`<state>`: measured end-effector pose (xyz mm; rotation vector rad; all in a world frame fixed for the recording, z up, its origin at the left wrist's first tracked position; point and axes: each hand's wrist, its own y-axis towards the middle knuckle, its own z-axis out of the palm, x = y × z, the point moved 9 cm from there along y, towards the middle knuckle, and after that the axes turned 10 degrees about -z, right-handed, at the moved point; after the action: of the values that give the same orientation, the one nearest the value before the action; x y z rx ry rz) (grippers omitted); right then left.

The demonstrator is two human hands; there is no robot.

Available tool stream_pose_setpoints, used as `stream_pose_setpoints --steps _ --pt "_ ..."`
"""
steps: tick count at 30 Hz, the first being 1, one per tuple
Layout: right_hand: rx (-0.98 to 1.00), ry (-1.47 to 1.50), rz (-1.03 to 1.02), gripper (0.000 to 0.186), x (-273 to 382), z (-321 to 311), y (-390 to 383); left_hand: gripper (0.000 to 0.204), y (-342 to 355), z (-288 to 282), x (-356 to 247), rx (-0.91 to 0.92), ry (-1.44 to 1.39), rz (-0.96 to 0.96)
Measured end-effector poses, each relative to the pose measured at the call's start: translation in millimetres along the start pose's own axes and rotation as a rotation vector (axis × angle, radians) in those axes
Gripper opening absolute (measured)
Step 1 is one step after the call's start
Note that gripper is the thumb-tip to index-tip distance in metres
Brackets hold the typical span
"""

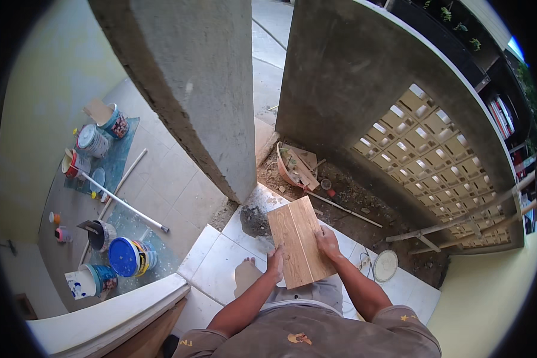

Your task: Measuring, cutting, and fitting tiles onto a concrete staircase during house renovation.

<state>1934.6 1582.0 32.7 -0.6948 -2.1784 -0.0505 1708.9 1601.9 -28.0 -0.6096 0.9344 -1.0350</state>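
Left hand (275, 260): fingers closed on the near left edge of the wood-look tile (299, 241), thumb on the top face. Right hand (327, 243): fingers wrapped round the right long edge a little further up, likewise clamped on the tile. Both grips are edge grips; no palm lies flat across the face.

The tile is a long plank-shaped piece with a groove line down its middle. It is held clear of the ground in front of the person's chest, its far end pointing toward the grey pillar (191, 89) and tilted slightly to the right.

Measured from the pillar: a dark mortar patch (255, 221) lies at its foot, just beyond the tile's far left corner, on the white floor tiles (218, 262). A bare foot (247, 275) stands on those tiles, below the tile's left edge. Right of the pillar is a basin of offcuts (292, 167) on bare soil, and beyond it a wall with a vent-block panel (423, 149). Well to the pillar's left stand paint buckets (128, 255) and a long roller pole (122, 203).

Assessment: handling appears sound. To carry this step well, the grip should be kept balanced on opposite edges, the plank level, fingertips kept clear of the underside before it meets any bed, and the bare toes kept out from beneath it.
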Motion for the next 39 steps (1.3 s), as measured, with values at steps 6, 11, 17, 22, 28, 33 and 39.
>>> stream_pose_setpoints --steps 6,11,17,22,28,33,39 --pt "0.308 -0.166 -0.007 0.044 -140 54 187 0.042 185 7 54 -0.306 -0.111 -0.007" --pt "0.454 -0.086 -0.026 0.047 -260 144 296 0.044 361 -20 131 -0.461 -0.407 -0.168" --pt "0.489 -0.078 -0.1 0.044 -376 245 373 0.057 502 -72 170 -0.678 -0.184 -0.159" --pt "0.427 0.099 -0.204 0.037 -459 320 425 0.079 615 -117 180 -0.521 -0.165 0.085" --pt "0.415 0.204 -0.43 0.036 -506 371 454 0.084 657 -135 172 -0.738 0.785 0.236" --pt "0.406 0.251 -0.445 0.033 -519 368 459 0.084 639 -122 147 -0.757 1.06 0.347" --pt "0.331 0.293 -0.365 0.032 -535 311 473 0.084 641 -85 153 -0.641 1.409 0.631"
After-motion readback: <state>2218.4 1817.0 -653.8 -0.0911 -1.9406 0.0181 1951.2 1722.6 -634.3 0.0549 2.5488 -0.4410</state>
